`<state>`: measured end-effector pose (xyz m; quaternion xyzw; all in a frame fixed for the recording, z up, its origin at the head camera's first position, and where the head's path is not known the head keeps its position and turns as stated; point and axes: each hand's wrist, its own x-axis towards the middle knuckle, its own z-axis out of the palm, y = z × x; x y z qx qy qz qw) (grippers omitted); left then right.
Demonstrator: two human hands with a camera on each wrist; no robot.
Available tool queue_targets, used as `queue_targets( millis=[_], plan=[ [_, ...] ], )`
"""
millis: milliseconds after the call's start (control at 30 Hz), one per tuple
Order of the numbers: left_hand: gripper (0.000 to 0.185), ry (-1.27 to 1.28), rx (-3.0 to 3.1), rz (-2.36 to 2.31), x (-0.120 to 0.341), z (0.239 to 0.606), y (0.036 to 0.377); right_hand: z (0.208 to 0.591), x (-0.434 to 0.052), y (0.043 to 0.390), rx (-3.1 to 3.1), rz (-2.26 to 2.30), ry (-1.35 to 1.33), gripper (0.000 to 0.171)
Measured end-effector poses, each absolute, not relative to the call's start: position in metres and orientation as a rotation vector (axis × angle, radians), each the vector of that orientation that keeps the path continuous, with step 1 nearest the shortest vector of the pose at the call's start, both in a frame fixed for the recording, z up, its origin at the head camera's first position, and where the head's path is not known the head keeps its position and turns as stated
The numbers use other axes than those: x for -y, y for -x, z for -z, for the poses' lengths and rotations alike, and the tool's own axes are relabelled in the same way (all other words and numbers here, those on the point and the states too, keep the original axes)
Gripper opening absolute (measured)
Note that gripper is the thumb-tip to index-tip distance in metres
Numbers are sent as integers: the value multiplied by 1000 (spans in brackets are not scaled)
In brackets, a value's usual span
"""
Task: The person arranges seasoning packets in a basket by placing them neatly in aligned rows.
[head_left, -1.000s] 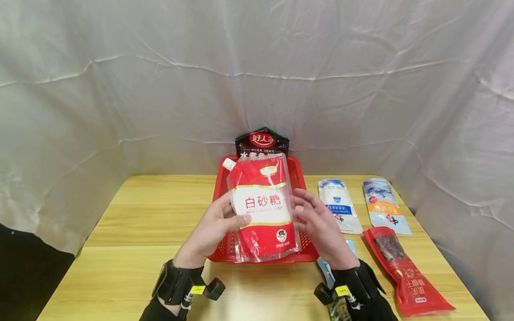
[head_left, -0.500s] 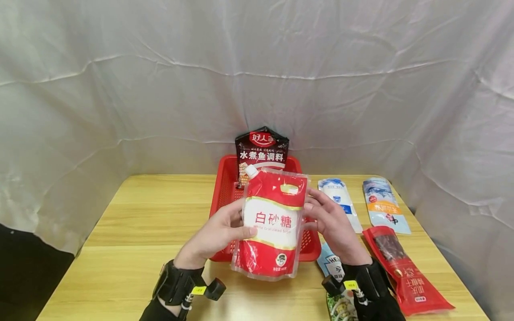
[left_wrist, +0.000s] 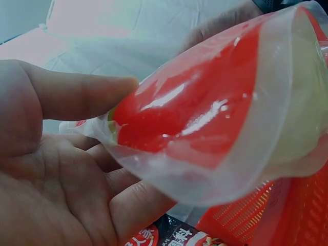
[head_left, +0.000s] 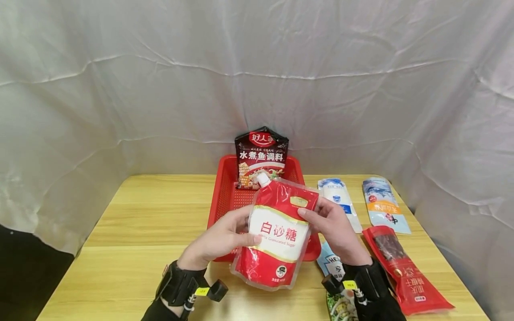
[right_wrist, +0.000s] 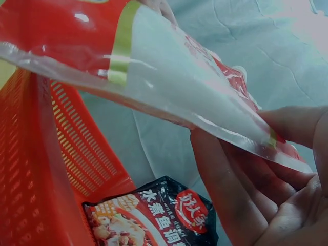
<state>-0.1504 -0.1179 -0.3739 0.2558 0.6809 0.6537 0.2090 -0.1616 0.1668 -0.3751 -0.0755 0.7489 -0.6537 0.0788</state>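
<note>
A red and white pouch of white granulated sugar with a white spout cap is held up between both hands, tilted, over the front of a red plastic basket. My left hand grips its left edge, thumb on the front and fingers behind. At the upper right edge my right hand pinches it, thumb on the printed face; the right wrist view shows the fingers under the pouch. Standing against the basket's back wall is a black and red fish seasoning packet.
To the right on the wooden table lie a white and blue pouch, a blue and orange pouch and a long red packet. A light blue pouch lies partly hidden by the right wrist. Grey cloth hangs behind.
The sugar pouch has come toward me and right, tilting clockwise, uncovering more of the seasoning packet. My right hand has gone from beside its edge to pinching it with the thumb in front.
</note>
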Motion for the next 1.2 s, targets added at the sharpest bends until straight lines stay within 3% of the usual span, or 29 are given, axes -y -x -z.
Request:
queue_targets(
  millis=[700,1200],
  plan=[
    [59,-703,-1929,-1863,121,374,152,355,-155,159,-2360,2053,221,51],
    [44,-676,-2177,-2045,136,377,163,337,-148,201,-2355,2110,343,46]
  ],
)
